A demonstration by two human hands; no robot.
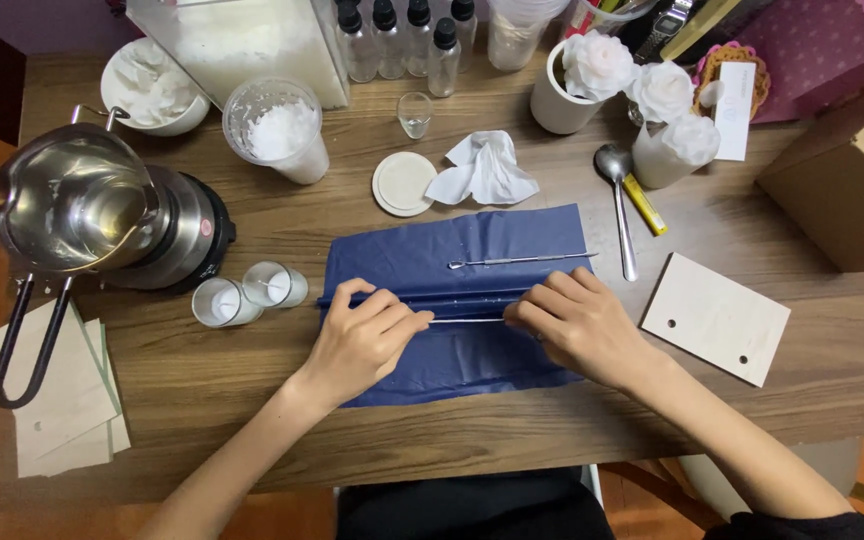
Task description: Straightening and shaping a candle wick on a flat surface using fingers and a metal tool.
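A brown cardboard box [852, 175] is seen at the table's right edge. A white tag [735, 110], rectangular, is leaned beside the white flowers. Clear black-capped bottles [407, 35] are ranged at the far edge.

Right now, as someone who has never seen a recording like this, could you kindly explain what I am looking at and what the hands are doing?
This is one picture from a camera worn on a person's head, looking down at their own bare hands over a wooden table. The left hand and right hand both press on a fold in a blue sheet and pinch a thin metal rod between them. A second thin metal tool lies on the sheet. Around it are a steel pouring pot, two small glass candle jars, a cup of white flakes, a spoon, a crumpled tissue, small clear bottles and white rose-shaped candles.
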